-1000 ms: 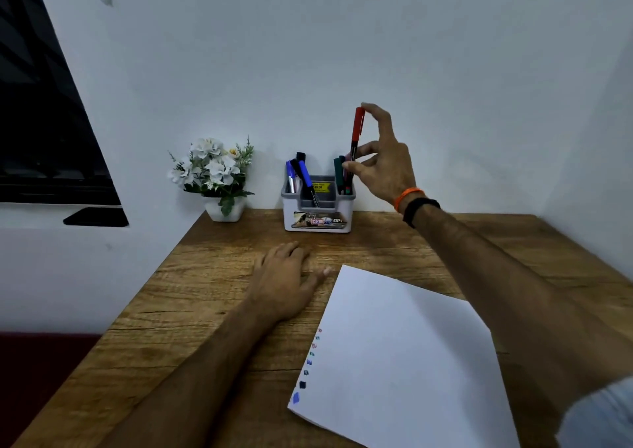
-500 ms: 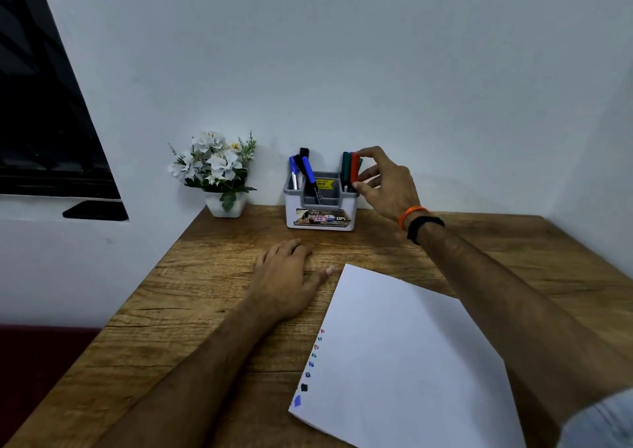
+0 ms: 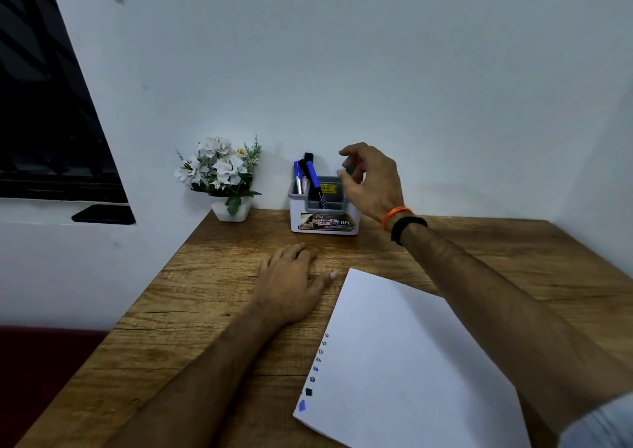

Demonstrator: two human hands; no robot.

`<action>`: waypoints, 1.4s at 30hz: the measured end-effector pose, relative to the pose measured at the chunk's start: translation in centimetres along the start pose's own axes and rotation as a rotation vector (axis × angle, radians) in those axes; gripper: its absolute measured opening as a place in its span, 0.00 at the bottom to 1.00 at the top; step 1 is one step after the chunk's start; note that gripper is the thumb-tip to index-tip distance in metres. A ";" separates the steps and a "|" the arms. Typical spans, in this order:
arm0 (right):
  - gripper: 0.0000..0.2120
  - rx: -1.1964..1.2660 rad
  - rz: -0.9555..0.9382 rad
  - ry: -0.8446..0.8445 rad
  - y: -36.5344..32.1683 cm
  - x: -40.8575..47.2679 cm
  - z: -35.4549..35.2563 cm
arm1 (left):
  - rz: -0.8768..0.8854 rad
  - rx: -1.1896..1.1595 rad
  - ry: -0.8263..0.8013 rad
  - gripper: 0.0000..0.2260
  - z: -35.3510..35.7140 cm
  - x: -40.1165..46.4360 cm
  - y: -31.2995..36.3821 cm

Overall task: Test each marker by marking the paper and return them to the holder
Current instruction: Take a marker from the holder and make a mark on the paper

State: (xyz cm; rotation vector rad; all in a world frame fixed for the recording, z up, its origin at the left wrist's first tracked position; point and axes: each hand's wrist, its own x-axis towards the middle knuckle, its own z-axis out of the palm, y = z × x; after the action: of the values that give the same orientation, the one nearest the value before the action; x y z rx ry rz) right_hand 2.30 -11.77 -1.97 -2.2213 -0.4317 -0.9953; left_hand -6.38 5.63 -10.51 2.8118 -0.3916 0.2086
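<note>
Right hand (image 3: pixel 371 182) is hovering over the holder's (image 3: pixel 323 216) right side, fingers (image 3: pixel 346 152) curling around a green marker (image 3: pixel 350 170) cap; actual grip unclear. Left hand (image 3: pixel 291 283) is lying flat, fingers spread, on the worktop (image 3: pixel 212 293) in front of the holder, touching the paper (image 3: pixel 411 355) corner.

Hidden and cut off

Our right hand (image 3: pixel 371 182) covers the holder's (image 3: pixel 323 214) right side, so we see only a green marker (image 3: pixel 350 170) tip; the paper (image 3: pixel 411 362) runs off the bottom edge, its marks (image 3: pixel 313 372) too small to read.
</note>
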 end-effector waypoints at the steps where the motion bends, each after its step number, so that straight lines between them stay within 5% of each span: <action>1: 0.13 -0.009 0.006 -0.022 -0.3 0.1 0.5 | 0.000 0.002 0.000 0.31 0.0 0.0 0.0; 18: 0.12 -0.324 0.247 -0.252 -2.2 2.5 5.2 | 0.016 -0.001 0.037 0.31 0.3 0.0 -0.3; 24: 0.07 0.167 0.329 0.115 -3.3 2.6 3.1 | 0.012 0.003 0.019 0.31 0.1 0.0 -0.2; 28: 0.07 0.459 0.361 0.159 -4.3 2.0 0.6 | 0.012 -0.013 0.001 0.30 -0.2 -0.2 0.0; 33: 0.07 0.716 0.486 -0.023 -6.0 -1.6 -3.1 | 0.011 -0.026 0.013 0.30 -0.3 -0.3 0.1; 38: 0.08 0.689 0.636 -0.268 -6.2 -7.8 -4.6 | 0.023 -0.067 0.034 0.27 -0.4 -0.4 0.0; 42: 0.10 0.605 0.661 -0.389 -5.5 -10.9 -5.4 | 0.063 -0.557 0.136 0.17 -1.8 -0.9 0.5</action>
State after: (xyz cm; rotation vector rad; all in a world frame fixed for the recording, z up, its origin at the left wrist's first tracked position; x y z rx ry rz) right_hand -10.67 -11.80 -5.14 -1.7830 -0.1100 -0.0570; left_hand -7.59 5.98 -8.81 2.2281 -0.4292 0.2567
